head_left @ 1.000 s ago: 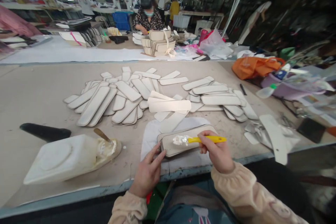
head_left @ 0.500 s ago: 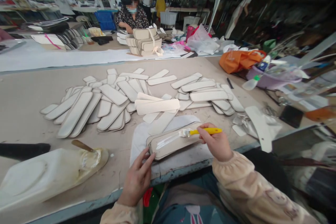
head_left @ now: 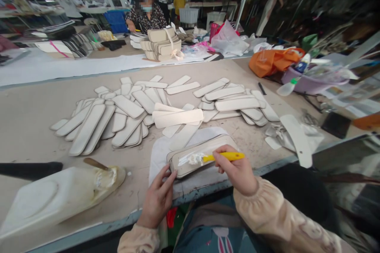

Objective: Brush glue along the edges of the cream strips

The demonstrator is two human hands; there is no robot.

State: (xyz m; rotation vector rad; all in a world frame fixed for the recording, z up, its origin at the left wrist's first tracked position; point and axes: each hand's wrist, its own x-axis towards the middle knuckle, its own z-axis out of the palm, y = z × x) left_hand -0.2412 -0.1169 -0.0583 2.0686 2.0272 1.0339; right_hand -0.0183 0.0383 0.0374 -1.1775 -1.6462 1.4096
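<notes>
My right hand (head_left: 236,172) grips the yellow handle of a brush (head_left: 227,157), its fingers closed round it. The bristles, coated in white paste, press on the top of a stack of long beige panels (head_left: 218,144) with rounded corners. A wet white streak (head_left: 184,158) lies on the left part of the top panel. At the stack's left end, my left hand (head_left: 158,195) pinches the corner between thumb and fingers. Under the stack is a white sheet (head_left: 157,148). Just behind it, two cream strips (head_left: 179,118) rest across other panels.
Loose panels (head_left: 127,106) are heaped across the table behind. A cut-open white jug (head_left: 44,201) with paste and a brown-handled tool (head_left: 95,163) lies at left. At right are scraps (head_left: 297,138), an orange bag (head_left: 271,61) and a purple basin (head_left: 308,85). A co-worker (head_left: 147,17) sits opposite.
My right hand has drawn the brush left and slightly down along the top panel, over the white streak. My left hand stays at the corner. The co-worker's hand has moved left.
</notes>
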